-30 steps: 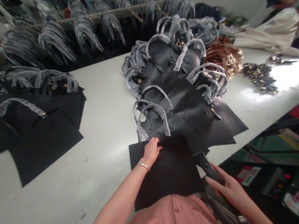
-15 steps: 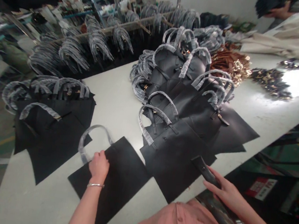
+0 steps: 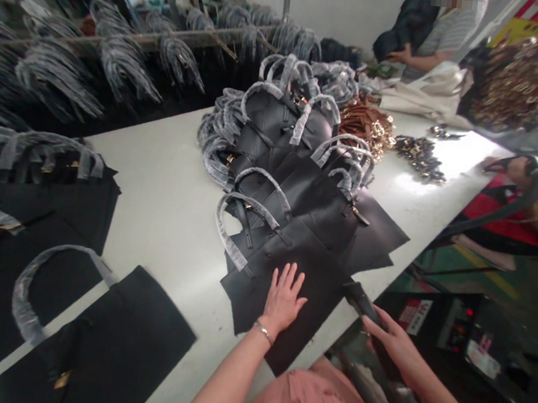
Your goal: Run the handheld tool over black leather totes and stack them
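White table (image 3: 164,197), black panels (image 3: 134,335) with wrapped handles (image 3: 22,304), brown straps (image 3: 357,118), dark gold-fitted pieces (image 3: 420,158)

And there's glare (image 3: 469,155) blazing off the white tabletop (image 3: 164,190), pale wall (image 3: 337,10) behind, green floor (image 3: 525,273) with a yellow line (image 3: 487,273) down right!

One white table (image 3: 163,203) bears two piles of black panels (image 3: 312,183) (too overlapped to count singly), one separate panel (image 3: 139,335) and one heap of brown straps (image 3: 359,121). Two bare hands (image 3: 283,300), one bracelet (image 3: 264,331), one dark implement (image 3: 359,299) and two co-workers (image 3: 452,40) also show.
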Demonstrator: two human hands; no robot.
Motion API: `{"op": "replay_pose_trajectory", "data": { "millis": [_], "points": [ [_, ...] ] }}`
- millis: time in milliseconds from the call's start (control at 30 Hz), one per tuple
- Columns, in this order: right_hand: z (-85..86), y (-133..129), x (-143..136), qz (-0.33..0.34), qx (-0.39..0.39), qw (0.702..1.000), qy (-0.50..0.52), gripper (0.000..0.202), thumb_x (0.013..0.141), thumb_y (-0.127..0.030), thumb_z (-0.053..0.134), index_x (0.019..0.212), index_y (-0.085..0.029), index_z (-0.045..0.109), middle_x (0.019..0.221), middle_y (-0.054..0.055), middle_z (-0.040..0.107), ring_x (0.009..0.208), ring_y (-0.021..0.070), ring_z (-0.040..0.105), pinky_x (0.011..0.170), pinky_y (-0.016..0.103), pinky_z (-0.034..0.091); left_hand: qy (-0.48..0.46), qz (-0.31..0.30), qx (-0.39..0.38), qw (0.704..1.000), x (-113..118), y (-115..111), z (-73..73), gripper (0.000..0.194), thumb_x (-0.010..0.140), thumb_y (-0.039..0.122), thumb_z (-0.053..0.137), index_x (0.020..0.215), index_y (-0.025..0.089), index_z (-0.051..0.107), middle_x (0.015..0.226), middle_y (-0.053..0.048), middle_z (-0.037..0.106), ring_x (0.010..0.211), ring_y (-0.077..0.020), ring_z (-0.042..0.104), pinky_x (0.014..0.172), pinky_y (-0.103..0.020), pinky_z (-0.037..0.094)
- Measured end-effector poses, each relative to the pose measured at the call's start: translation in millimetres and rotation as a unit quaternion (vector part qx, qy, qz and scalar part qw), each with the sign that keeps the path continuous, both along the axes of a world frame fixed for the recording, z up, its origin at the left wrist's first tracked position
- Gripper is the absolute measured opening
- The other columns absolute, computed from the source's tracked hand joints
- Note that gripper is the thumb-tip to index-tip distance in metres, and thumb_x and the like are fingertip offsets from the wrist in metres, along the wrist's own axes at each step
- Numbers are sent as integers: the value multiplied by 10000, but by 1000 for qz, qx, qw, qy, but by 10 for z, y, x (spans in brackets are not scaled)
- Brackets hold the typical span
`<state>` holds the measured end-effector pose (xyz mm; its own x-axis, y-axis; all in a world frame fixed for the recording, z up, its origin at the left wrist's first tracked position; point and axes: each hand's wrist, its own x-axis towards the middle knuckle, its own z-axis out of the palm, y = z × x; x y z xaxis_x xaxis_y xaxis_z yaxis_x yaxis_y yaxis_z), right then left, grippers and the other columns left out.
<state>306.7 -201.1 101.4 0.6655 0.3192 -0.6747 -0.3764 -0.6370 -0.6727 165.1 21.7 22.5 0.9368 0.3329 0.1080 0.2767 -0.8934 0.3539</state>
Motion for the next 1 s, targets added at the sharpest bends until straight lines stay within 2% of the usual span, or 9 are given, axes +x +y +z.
{"op": "replay_pose_trajectory", "data": {
  "millis": [100,200,300,500,700,867,1000],
  "points": [
    [15,42,139,-55,35,996,67,406,797,-409,662,1126,-209,531,694,-19,597,470,104,547,406,191,421,12,-14,14,1000,3,5,-15,630,898,450,576,1442,273,312,1560,-78,118,1431,-278,95,1154,-546,194],
    [-19,131,304,-66,48,993,85,303,819,-410,649,997,-184,552,700,5,604,471,100,555,400,188,442,21,-24,27,999,-15,31,10,599,907,455,554,1437,293,327,1563,-72,102,1431,-280,98,1154,-544,191],
    [-32,152,413,-71,70,991,89,294,825,-435,650,936,-181,551,706,7,601,480,91,559,405,178,449,27,-19,36,999,-2,14,49,597,910,456,544,1440,292,323,1564,-74,93,1429,-286,106,1152,-546,193],
    [15,-1,345,-59,67,990,108,315,802,-437,669,955,-179,573,668,-2,586,421,90,525,347,177,395,34,-11,40,999,31,-18,81,558,923,387,520,1438,291,330,1563,-65,109,1429,-277,109,1151,-543,199],
    [-21,182,475,-50,78,994,63,266,828,-421,629,912,-177,562,691,-14,559,445,77,524,367,174,400,38,-18,52,998,43,-22,71,555,920,358,512,1440,284,329,1561,-69,121,1429,-281,110,1146,-549,203],
    [43,12,478,-17,55,996,67,350,786,-432,665,1008,-173,588,625,-33,540,395,83,500,339,181,353,45,-15,60,997,52,-32,56,555,921,373,508,1439,290,329,1562,-66,117,1428,-280,111,1146,-547,202],
    [-9,6,519,8,57,997,53,376,794,-441,647,1045,-165,610,640,-27,547,421,92,521,354,189,366,49,-22,66,996,63,-33,52,551,923,369,505,1440,287,330,1561,-75,121,1427,-282,115,1144,-547,204]
  ]
}}
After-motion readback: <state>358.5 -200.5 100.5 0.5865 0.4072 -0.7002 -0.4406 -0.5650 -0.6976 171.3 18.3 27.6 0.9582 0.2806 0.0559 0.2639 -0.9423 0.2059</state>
